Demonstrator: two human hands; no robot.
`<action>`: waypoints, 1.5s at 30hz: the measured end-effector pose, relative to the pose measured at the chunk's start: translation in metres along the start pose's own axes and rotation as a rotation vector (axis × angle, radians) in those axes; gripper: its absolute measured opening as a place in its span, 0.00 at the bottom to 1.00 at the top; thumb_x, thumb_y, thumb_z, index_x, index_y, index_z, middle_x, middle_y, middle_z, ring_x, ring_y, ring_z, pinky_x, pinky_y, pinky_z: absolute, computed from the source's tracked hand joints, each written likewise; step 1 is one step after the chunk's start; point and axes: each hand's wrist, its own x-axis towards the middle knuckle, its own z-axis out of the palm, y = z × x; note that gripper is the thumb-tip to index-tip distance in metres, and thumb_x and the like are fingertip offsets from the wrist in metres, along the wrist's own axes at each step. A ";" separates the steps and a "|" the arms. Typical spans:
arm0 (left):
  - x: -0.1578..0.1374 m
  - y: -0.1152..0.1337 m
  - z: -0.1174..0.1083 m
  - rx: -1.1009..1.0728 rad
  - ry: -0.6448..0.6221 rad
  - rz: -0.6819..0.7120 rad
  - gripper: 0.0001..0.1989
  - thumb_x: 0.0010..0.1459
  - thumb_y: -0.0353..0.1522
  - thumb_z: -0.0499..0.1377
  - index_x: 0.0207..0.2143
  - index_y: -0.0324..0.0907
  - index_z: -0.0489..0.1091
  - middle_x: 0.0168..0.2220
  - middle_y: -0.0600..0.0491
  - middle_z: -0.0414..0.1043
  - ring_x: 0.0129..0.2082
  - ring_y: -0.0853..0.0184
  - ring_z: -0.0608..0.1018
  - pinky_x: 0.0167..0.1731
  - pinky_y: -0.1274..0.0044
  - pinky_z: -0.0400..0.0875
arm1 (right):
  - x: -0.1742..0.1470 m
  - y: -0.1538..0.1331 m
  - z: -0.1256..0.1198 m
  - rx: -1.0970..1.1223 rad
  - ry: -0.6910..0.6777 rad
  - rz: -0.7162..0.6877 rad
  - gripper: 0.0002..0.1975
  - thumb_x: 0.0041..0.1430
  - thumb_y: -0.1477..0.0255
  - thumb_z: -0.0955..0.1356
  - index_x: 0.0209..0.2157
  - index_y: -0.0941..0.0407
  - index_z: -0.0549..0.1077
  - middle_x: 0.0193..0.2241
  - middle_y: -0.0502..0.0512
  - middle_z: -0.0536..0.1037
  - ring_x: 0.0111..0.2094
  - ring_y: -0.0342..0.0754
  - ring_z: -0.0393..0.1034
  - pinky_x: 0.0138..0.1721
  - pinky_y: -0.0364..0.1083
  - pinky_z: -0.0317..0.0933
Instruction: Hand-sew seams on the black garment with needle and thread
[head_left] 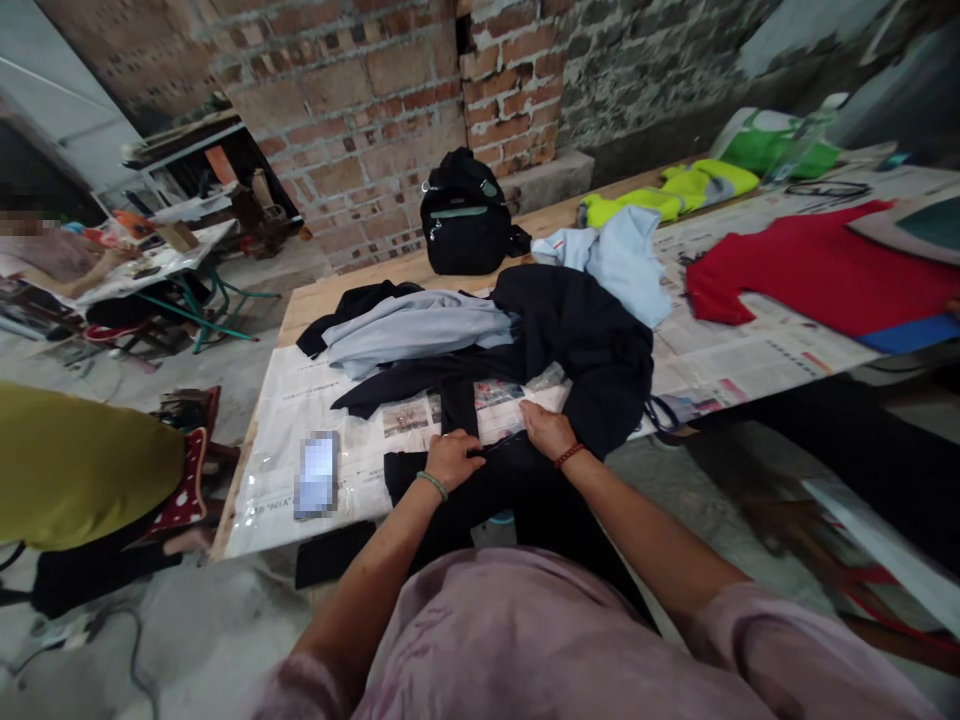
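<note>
A black garment [517,485] hangs over the near edge of the newspaper-covered table, onto my lap. My left hand [453,462], with a green bracelet at its wrist, has thumb and fingers closed on the cloth's upper edge. Just right of it, my right hand [549,434] is curled at the same dark cloth; its fingertips are partly hidden. Beyond my hands lie a bunched dark navy garment [577,330] and a light grey garment [420,325]. A narrow dark strip of cloth [457,400] runs down to my left hand.
A phone [316,475] lies at the table's left. Behind the clothes stand a black backpack [466,215], light blue cloth [626,260] and a yellow vest [690,190]. A red garment [817,265] lies to the right. People sit at the left, one in olive clothing [82,465].
</note>
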 end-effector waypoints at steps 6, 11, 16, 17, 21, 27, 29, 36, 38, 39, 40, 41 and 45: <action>-0.008 -0.001 0.008 -0.039 0.051 -0.030 0.09 0.47 0.36 0.58 0.32 0.45 0.73 0.32 0.54 0.71 0.33 0.66 0.72 0.39 0.72 0.61 | 0.000 0.000 0.001 0.004 0.004 -0.003 0.17 0.61 0.69 0.52 0.45 0.57 0.64 0.36 0.57 0.74 0.33 0.45 0.69 0.29 0.40 0.52; -0.008 -0.009 0.019 -0.288 0.038 -0.202 0.08 0.47 0.33 0.58 0.31 0.42 0.72 0.29 0.55 0.72 0.30 0.69 0.72 0.31 0.79 0.63 | 0.000 0.000 0.000 -0.015 -0.001 0.023 0.17 0.61 0.69 0.52 0.45 0.56 0.64 0.36 0.56 0.74 0.33 0.45 0.69 0.29 0.41 0.53; -0.005 -0.018 0.023 -0.412 0.019 -0.256 0.09 0.47 0.35 0.58 0.32 0.43 0.73 0.27 0.56 0.73 0.29 0.70 0.72 0.30 0.80 0.63 | -0.001 -0.002 0.002 -0.010 0.007 0.041 0.17 0.60 0.70 0.52 0.45 0.57 0.65 0.36 0.57 0.75 0.32 0.46 0.70 0.29 0.41 0.55; -0.005 -0.020 0.024 -0.422 0.029 -0.252 0.09 0.48 0.36 0.57 0.32 0.43 0.74 0.27 0.56 0.73 0.29 0.70 0.73 0.30 0.80 0.63 | -0.001 -0.002 0.003 0.005 0.015 0.048 0.17 0.60 0.69 0.52 0.45 0.57 0.65 0.36 0.57 0.75 0.32 0.46 0.70 0.29 0.41 0.56; -0.007 -0.024 0.031 -0.387 0.135 -0.207 0.10 0.50 0.38 0.55 0.31 0.44 0.74 0.31 0.56 0.73 0.31 0.71 0.72 0.32 0.81 0.63 | 0.003 0.001 0.002 0.173 0.119 0.085 0.17 0.59 0.69 0.53 0.43 0.59 0.67 0.37 0.58 0.75 0.33 0.47 0.70 0.33 0.42 0.59; -0.012 -0.026 0.034 -0.331 0.157 -0.202 0.11 0.51 0.39 0.54 0.31 0.46 0.74 0.32 0.57 0.72 0.31 0.72 0.71 0.31 0.81 0.63 | -0.003 -0.014 -0.032 0.430 0.345 0.080 0.18 0.60 0.69 0.52 0.42 0.60 0.67 0.41 0.61 0.72 0.43 0.47 0.66 0.43 0.45 0.58; -0.012 -0.026 0.034 -0.341 0.166 -0.188 0.11 0.51 0.38 0.54 0.31 0.46 0.74 0.32 0.57 0.72 0.31 0.72 0.72 0.31 0.81 0.63 | -0.017 -0.030 -0.039 0.448 0.247 0.034 0.19 0.60 0.68 0.53 0.44 0.58 0.67 0.41 0.60 0.72 0.43 0.48 0.66 0.42 0.45 0.59; -0.012 -0.029 0.037 -0.437 0.210 -0.168 0.09 0.50 0.36 0.56 0.32 0.44 0.73 0.32 0.56 0.73 0.33 0.72 0.73 0.34 0.81 0.65 | -0.054 -0.076 -0.019 0.578 -0.119 -0.134 0.15 0.61 0.69 0.53 0.39 0.55 0.67 0.33 0.54 0.74 0.34 0.43 0.67 0.37 0.41 0.59; -0.011 -0.030 0.038 -0.475 0.217 -0.164 0.08 0.50 0.34 0.56 0.32 0.44 0.73 0.32 0.56 0.73 0.33 0.72 0.73 0.35 0.81 0.66 | -0.053 -0.077 -0.015 0.567 -0.101 -0.157 0.15 0.61 0.69 0.53 0.36 0.56 0.68 0.33 0.54 0.72 0.34 0.42 0.66 0.38 0.41 0.58; -0.011 -0.030 0.039 -0.487 0.218 -0.163 0.08 0.49 0.34 0.57 0.31 0.44 0.73 0.32 0.56 0.73 0.34 0.71 0.73 0.36 0.80 0.66 | -0.052 -0.076 -0.014 0.553 -0.095 -0.162 0.15 0.61 0.69 0.53 0.35 0.56 0.68 0.32 0.54 0.72 0.35 0.42 0.65 0.38 0.41 0.57; -0.011 -0.031 0.040 -0.494 0.221 -0.163 0.08 0.49 0.34 0.57 0.31 0.44 0.74 0.32 0.56 0.73 0.34 0.71 0.73 0.37 0.80 0.66 | -0.052 -0.075 -0.013 0.540 -0.095 -0.165 0.15 0.61 0.69 0.54 0.34 0.56 0.68 0.32 0.54 0.71 0.35 0.42 0.65 0.38 0.41 0.57; -0.010 -0.031 0.040 -0.500 0.227 -0.163 0.07 0.48 0.34 0.57 0.31 0.43 0.74 0.32 0.56 0.74 0.34 0.71 0.74 0.37 0.79 0.66 | -0.051 -0.074 -0.013 0.532 -0.099 -0.166 0.14 0.61 0.70 0.54 0.34 0.57 0.68 0.31 0.54 0.71 0.34 0.42 0.65 0.38 0.41 0.57; -0.009 -0.033 0.042 -0.525 0.240 -0.164 0.07 0.48 0.33 0.58 0.31 0.42 0.73 0.32 0.55 0.74 0.34 0.71 0.74 0.37 0.79 0.67 | -0.053 -0.073 -0.009 0.529 -0.106 -0.177 0.14 0.60 0.72 0.54 0.38 0.56 0.68 0.34 0.54 0.73 0.36 0.42 0.67 0.38 0.40 0.57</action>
